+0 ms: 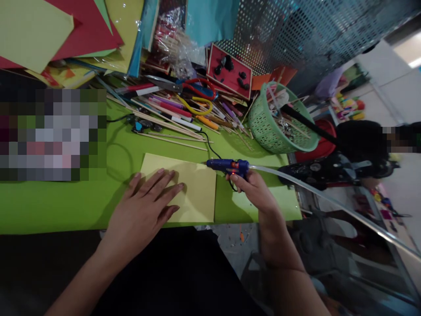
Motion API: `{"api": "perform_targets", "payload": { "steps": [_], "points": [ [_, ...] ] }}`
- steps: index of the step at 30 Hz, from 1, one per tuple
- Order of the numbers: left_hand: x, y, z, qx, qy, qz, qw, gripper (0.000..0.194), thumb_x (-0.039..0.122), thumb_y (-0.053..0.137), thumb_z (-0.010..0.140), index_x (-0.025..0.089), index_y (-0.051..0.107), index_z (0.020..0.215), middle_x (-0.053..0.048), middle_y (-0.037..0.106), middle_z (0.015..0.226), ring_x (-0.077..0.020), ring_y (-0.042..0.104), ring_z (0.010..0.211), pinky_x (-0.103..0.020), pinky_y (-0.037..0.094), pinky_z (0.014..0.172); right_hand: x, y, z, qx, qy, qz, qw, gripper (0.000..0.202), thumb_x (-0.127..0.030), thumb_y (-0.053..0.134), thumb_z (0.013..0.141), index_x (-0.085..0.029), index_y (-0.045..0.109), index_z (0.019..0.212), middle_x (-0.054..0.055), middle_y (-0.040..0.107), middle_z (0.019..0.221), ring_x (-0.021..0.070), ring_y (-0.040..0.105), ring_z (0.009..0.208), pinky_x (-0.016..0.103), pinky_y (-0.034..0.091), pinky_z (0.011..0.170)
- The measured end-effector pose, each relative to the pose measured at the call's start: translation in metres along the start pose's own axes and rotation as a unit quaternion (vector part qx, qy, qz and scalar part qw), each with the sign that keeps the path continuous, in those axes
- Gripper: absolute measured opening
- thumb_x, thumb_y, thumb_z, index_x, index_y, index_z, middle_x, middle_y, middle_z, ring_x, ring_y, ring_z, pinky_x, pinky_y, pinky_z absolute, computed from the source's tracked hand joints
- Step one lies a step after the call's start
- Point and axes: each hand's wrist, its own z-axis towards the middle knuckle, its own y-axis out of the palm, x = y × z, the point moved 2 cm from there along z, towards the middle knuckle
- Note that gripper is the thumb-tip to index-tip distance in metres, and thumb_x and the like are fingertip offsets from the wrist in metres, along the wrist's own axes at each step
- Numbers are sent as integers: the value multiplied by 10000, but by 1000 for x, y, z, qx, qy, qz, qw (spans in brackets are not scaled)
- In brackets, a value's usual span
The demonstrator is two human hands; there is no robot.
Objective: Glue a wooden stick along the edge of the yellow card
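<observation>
On the green tabletop lies a pale yellow sheet of paper (197, 193). My left hand (148, 197) rests flat on its left part with the fingers spread. My right hand (251, 186) is wrapped round the handle of a blue glue gun (226, 166), which has a small red light lit. The gun's nozzle points left, over the sheet's upper right edge; whether it touches the paper I cannot tell. A long clear glue stick (315, 191) runs out of the gun's back toward the right. A black cord leads off behind it.
Behind the sheet lie wooden sticks (171, 123), markers and scissors (197, 87) in a heap. A green basket (279, 118) of sticks stands at the right, near a red framed piece (230, 70). Coloured paper (92, 30) is stacked at upper left. The table's front edge (66, 228) runs close to me.
</observation>
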Motion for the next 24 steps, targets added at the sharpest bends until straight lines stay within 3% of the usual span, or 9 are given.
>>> {"api": "perform_targets", "payload": {
  "steps": [6,10,24],
  "points": [
    [0,2,0,9,-2,0,1000,444,371,493,1053,340,563,1490,-38,452,1660,-338,414,1542,-677,291,1270,3,0,0,-5,-13,-38,999,435,-575,622,960,-174,747,1075,43,658,818,188,560,719,284,433,624],
    [-1,3,0,10,1,4,1000,433,347,493,1053,345,570,1479,-27,453,1658,-327,420,1540,-670,301,1267,0,1,0,-10,-22,-51,998,391,-542,606,970,-175,740,994,33,621,773,192,562,730,291,432,639],
    [-3,4,-1,19,2,-6,1000,437,376,491,1055,348,563,1486,-18,446,1663,-327,408,1544,-672,297,1259,-1,1,-1,4,-22,-75,997,355,-515,602,968,-186,733,988,44,627,773,213,587,765,307,441,647]
  ]
}}
